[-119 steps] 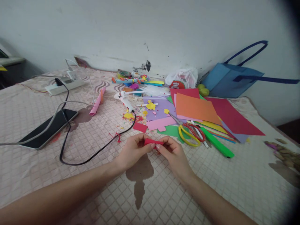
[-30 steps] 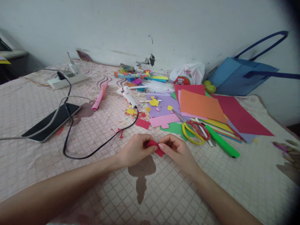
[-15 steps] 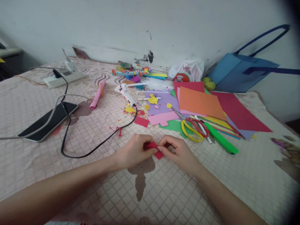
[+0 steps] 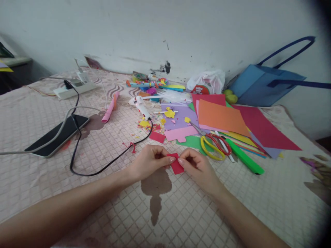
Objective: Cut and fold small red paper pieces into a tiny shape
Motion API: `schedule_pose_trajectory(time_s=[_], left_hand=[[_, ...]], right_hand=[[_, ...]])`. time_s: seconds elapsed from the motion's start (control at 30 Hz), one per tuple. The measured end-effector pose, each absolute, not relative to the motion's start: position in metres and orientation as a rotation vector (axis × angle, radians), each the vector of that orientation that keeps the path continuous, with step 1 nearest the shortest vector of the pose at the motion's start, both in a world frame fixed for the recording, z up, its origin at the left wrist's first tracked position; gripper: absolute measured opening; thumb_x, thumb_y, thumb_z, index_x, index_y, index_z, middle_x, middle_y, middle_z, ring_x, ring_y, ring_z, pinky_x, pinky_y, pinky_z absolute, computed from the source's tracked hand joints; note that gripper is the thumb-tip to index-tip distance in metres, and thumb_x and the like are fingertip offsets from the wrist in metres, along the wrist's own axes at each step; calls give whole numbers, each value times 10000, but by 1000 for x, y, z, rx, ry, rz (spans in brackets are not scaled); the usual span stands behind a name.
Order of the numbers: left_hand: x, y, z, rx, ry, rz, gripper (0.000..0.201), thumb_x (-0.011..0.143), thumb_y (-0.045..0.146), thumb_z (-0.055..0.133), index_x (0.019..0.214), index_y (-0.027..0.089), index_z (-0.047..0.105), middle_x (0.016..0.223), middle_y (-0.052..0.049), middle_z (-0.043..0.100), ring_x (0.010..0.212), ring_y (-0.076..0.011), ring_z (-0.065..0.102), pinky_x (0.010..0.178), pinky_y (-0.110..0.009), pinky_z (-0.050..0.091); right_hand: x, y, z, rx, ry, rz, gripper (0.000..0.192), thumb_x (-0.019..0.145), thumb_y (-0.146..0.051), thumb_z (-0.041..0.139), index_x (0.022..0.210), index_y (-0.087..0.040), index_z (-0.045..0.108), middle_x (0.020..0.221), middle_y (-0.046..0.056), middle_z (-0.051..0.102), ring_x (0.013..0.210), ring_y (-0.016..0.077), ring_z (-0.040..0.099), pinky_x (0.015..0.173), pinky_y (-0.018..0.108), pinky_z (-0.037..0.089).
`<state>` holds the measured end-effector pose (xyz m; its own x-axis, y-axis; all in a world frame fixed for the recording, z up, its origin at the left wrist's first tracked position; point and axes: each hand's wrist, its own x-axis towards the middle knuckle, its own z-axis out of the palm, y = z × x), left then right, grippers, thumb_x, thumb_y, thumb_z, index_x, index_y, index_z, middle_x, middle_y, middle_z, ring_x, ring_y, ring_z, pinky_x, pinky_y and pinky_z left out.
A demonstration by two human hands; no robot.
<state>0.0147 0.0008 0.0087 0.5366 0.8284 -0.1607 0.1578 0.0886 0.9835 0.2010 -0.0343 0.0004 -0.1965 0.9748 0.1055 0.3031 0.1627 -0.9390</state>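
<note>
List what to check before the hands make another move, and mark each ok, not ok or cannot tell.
1. Red piece held in both hands: ok. The left hand and the right hand both pinch it near its upper part.
2. Scissors out of the hands: ok. They lie beyond the right hand.
3. Black cord clear of the left hand: ok. It loops beside it without touching.
4. Area around the glue gun free of scraps: not ok. Small scraps lie close to its handle.
5. Glue gun cool: cannot tell. Its temperature does not show.
</note>
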Motion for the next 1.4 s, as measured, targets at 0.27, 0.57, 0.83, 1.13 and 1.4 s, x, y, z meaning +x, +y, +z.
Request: schedule_pose_trajectory(time_s=[0.27,0.57,0.83,1.13,1.4], left_hand=[[15,0,13,1430,924,634,318,819,389,570,652,119,590,588,1,587,535,-77,513,503,-180,366],[17,-2,11,1434,902,579,286,783,349,617,613,123,574,572,-3,594,527,-79,512,519,-186,376],[20,-12,4,1446,872,525,261,760,368,632,655,133,587,612,-7,622,544,-92,546,522,-197,407],[20,-12,-1,1409,845,501,247,760,352,629,665,134,565,598,4,585,535,-85,517,512,-193,389],[19,-8,2,1491,814,536,267,758,378,627,672,138,546,613,16,544,558,-87,474,518,-200,361]], right_hand=[[196,-35,1,-1233,-1518,1145,180,845,-261,524,678,-202,493,625,-25,465,594,121,428,535,242,361],[192,-38,-1,-1232,-1399,1161,197,847,-288,533,678,-199,486,628,-27,441,595,119,398,540,238,342],[191,-39,-4,-1226,-1345,1152,189,852,-291,535,689,-201,505,656,-27,475,615,124,437,582,246,368],[191,-40,-8,-1216,-1311,1128,196,854,-283,549,684,-199,500,648,-34,465,608,117,421,577,237,355],[191,-39,-8,-1225,-1323,1113,204,848,-288,550,672,-199,497,654,-30,465,617,124,426,590,242,361]])
